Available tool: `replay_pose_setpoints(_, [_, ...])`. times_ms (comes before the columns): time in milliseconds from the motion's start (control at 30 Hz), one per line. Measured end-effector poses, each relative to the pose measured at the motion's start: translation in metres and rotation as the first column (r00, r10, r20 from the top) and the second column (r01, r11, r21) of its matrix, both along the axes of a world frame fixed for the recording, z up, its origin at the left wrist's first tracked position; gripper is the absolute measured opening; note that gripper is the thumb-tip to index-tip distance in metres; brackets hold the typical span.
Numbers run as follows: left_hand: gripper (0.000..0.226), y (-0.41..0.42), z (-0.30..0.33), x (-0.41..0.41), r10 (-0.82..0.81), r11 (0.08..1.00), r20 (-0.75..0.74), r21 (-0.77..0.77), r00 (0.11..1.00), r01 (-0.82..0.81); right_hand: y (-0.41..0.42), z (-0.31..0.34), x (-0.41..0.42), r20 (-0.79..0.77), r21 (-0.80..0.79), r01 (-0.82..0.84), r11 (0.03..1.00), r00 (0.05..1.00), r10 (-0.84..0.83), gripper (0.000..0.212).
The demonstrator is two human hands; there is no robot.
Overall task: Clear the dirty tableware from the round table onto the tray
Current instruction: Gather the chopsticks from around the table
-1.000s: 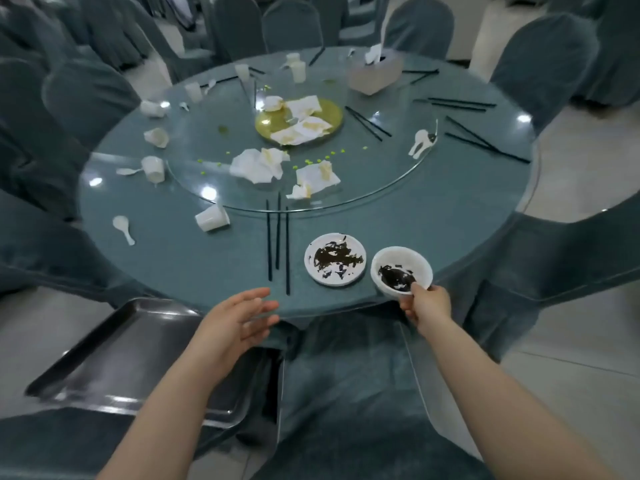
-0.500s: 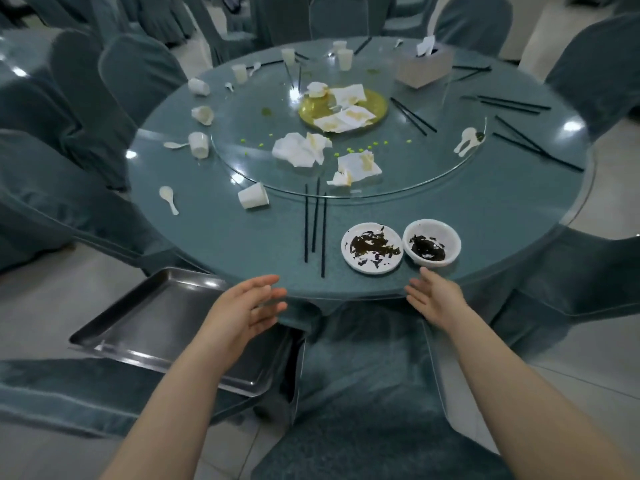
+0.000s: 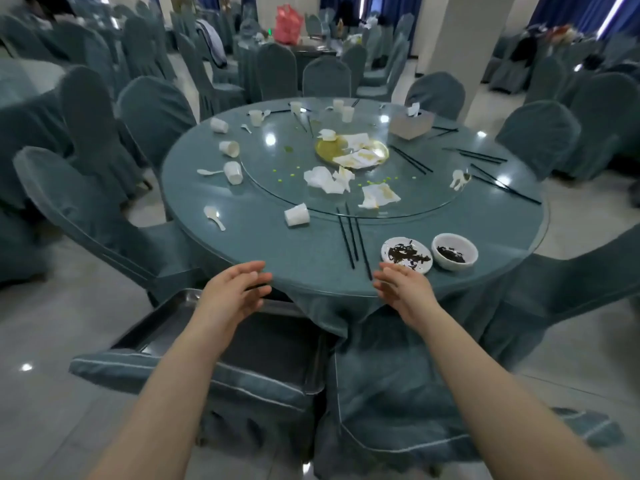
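Left hand [image 3: 235,292] and right hand [image 3: 403,289] spread, empty, hovering at near desk [image 3: 249,237] edge. Dirty plate [image 3: 407,254] and bowl [image 3: 454,251] on desk (just beyond right hand). Tray [image 3: 166,327] below left.

1. Round table [image 3: 242,244] sits mid-scene; the tray [image 3: 277,344] rests on a chair seat [image 3: 180,372] at its near-left edge, lower than the tabletop.
2. Plate [image 3: 407,255] on the near right of the table, bowl [image 3: 454,251] just right of it, apart.
3. Three chopsticks [image 3: 350,237] lie left of the plate, their far tips on the glass turntable [image 3: 429,202].
4. Tipped cup [image 3: 296,215] left of those chopsticks, spoon [image 3: 214,217] farther left.
5. On the turntable: crumpled napkins [image 3: 327,180] near, a dish [image 3: 351,151] behind them.
6. Tissue box [image 3: 411,124] at far right.
7. Left hand [image 3: 235,292] and right hand [image 3: 401,289] hover at the near rim, either side of the chopsticks.
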State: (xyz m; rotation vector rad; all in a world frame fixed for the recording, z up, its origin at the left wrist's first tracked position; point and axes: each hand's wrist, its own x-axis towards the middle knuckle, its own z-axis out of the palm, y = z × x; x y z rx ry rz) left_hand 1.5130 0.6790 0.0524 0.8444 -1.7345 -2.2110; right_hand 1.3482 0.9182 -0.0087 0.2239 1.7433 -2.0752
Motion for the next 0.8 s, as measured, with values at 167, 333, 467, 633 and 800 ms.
replay_pose_setpoints(167, [0.022, -0.036, 0.002, 0.027, -0.01, 1.0, 0.03, -0.008, 0.999, 0.01, -0.027, 0.001, 0.026, -0.061, 0.113, -0.019, 0.993, 0.998, 0.026, 0.011])
replay_pose_setpoints(333, [0.023, -0.069, -0.006, 0.022, 0.022, 1.0, 0.033, 0.002, 0.999, -0.022, -0.036, -0.018, 0.011, -0.11, 0.368, -0.028, 0.929, 0.991, 0.073, 0.019])
replay_pose_setpoints(467, [0.022, -0.082, -0.021, -0.002, -0.049, 0.998, 0.108, -0.02, 0.993, 0.051, -0.044, -0.046, -0.025, -0.123, 0.554, -0.057, 0.83, 0.981, 0.149, 0.027])
replay_pose_setpoints(633, [0.021, -0.104, -0.037, -0.038, -0.064, 0.996, 0.231, -0.043, 0.971, 0.076, -0.068, -0.08, -0.089, -0.128, 0.776, -0.093, 0.624, 0.945, 0.301, 0.046])
replay_pose_setpoints(800, [0.022, -0.122, -0.054, -0.069, -0.033, 0.999, 0.298, -0.027, 0.954, 0.043, -0.087, -0.106, -0.145, -0.115, 0.977, 0.008, 0.213, 0.862, 0.494, 0.06])
